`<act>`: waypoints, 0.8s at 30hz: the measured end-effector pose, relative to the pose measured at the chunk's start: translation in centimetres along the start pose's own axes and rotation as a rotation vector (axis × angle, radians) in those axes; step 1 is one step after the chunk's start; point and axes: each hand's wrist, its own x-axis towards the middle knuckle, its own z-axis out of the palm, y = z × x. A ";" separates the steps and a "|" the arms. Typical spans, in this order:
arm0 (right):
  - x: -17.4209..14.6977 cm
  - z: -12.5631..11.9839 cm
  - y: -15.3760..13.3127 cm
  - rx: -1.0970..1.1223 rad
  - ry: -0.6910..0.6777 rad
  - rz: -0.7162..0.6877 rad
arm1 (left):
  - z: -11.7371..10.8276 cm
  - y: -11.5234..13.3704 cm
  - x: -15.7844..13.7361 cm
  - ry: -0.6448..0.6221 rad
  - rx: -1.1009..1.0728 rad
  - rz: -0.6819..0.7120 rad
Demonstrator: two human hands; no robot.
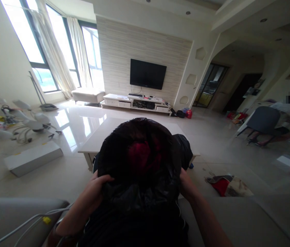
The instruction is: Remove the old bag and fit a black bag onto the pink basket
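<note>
In front of my lap a black plastic garbage bag is spread into a wide round opening that faces me. Deep inside it shows something dark red; I cannot make out what it is. My left hand grips the left edge of the bag, with the thumb lying over the rim. On the opposite side, my right hand is closed round the right edge, its fingers mostly hidden behind the plastic. A black, slightly shiny shape bulges out beyond the bag on the right.
Beyond the bag stands a low white table. A long white box lies on the floor at left, near cables. Beside me runs a grey sofa. Red and beige cloth lies at right. Farther off, a person sits by a dark chair.
</note>
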 end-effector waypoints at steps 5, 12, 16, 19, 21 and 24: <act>0.6 0.4 -0.9 -0.012 0.168 -0.066 | 0.1 0.0 -1.0 -0.045 0.010 0.004; 1.5 -1.3 -0.7 -0.236 0.347 -0.208 | -0.2 -0.4 -1.0 -0.077 0.087 0.053; 1.4 -2.3 -2.1 -0.418 0.589 -0.457 | 0.2 -0.2 -0.8 -0.013 0.173 0.168; -0.5 -0.6 -4.4 -0.678 0.609 -0.916 | 0.9 -0.1 -0.6 -0.002 0.279 0.350; -1.5 2.0 -5.5 -0.902 0.346 -1.089 | 1.6 -0.2 -0.4 -0.016 0.338 0.447; -0.7 7.0 -5.1 -1.353 -0.241 -0.906 | 2.5 -0.7 -0.2 -0.036 0.378 0.519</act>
